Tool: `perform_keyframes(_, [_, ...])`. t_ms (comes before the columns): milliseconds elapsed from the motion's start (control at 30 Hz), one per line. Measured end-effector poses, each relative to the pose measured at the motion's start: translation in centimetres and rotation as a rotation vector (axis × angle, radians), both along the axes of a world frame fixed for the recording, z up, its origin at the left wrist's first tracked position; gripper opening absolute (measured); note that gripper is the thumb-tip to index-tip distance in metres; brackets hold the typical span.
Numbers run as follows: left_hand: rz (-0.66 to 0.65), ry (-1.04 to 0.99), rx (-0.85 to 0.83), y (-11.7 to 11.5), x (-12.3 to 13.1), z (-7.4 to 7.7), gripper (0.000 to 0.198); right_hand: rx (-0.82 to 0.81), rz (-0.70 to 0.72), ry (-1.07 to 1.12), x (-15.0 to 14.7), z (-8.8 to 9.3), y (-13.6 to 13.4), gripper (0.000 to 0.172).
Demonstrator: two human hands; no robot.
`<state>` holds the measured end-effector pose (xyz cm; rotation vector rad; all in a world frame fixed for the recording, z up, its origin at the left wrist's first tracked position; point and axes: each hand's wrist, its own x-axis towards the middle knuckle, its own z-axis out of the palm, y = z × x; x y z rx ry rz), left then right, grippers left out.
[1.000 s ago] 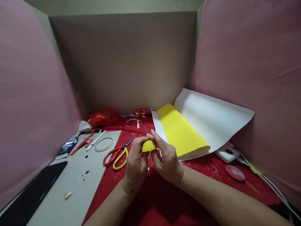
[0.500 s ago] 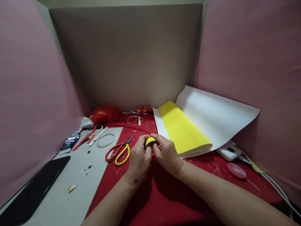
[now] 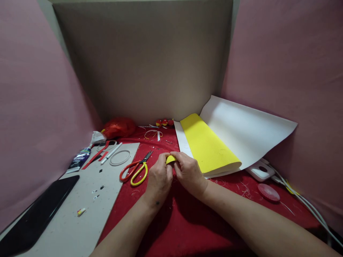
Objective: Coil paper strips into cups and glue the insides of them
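Between my two hands is a small curved piece of yellow corrugated paper, its ridges showing on the upper side. My left hand pinches its left end, thumb and fingers closed. From the other side, my right hand grips the right end, fingers bent inward. The piece's underside is hidden by my fingers. Just left of my left hand lies a pair of scissors with one red and one yellow handle, blades slightly apart.
A folded yellow corrugated sheet rests on white paper at right. On the grey board are a black phone-like slab, a pen and a ring. Small red-yellow figures stand at the back; a glue tube lies left.
The hands stay nearly in place, still holding the yellow piece, which shows slightly less of its curve. The whole view has shifted a little.
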<state>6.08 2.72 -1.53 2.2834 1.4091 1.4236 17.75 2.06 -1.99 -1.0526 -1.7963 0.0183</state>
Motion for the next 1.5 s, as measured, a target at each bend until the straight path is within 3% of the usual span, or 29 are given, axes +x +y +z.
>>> perform_keyframes(200, [-0.028, -0.032, 0.082, -0.1, -0.3, 0.0, 0.023, 0.041, -0.036, 0.103, 0.0, -0.2, 0.1, 0.037])
perform_keyframes(467, [-0.034, -0.132, 0.178, -0.2, -0.3, 0.1, 0.033, 0.203, 0.094, 0.174, 0.2, 0.3, -0.5, 0.036])
perform_keyframes(600, [-0.041, -0.111, 0.221, -0.5, -0.3, 0.4, 0.024, 0.228, 0.109, 0.202, 0.1, 0.2, -0.8, 0.045])
perform_keyframes(800, [-0.151, -0.162, 0.218, -0.8, -0.3, 0.6, 0.021, 0.241, 0.105, 0.204, -0.1, 0.1, -1.0, 0.06])
perform_keyframes(1000, [-0.205, -0.187, 0.152, -0.8, -0.4, 0.7, 0.024, 0.237, 0.032, 0.157, -0.2, 0.1, -1.0, 0.054])
perform_keyframes(1200, [-0.13, -0.173, 0.022, -0.8, -0.2, 0.5, 0.019, 0.218, 0.017, 0.123, 0.0, 0.2, -0.7, 0.032])
perform_keyframes(1367, [-0.033, -0.07, 0.141, -0.7, 0.0, 0.1, 0.021, 0.154, -0.069, 0.068, 0.1, 0.4, -0.5, 0.026])
perform_keyframes(1500, [-0.034, 0.007, 0.232, -0.2, -0.1, -0.3, 0.022, 0.159, -0.1, 0.045, 0.1, 0.1, -0.3, 0.03])
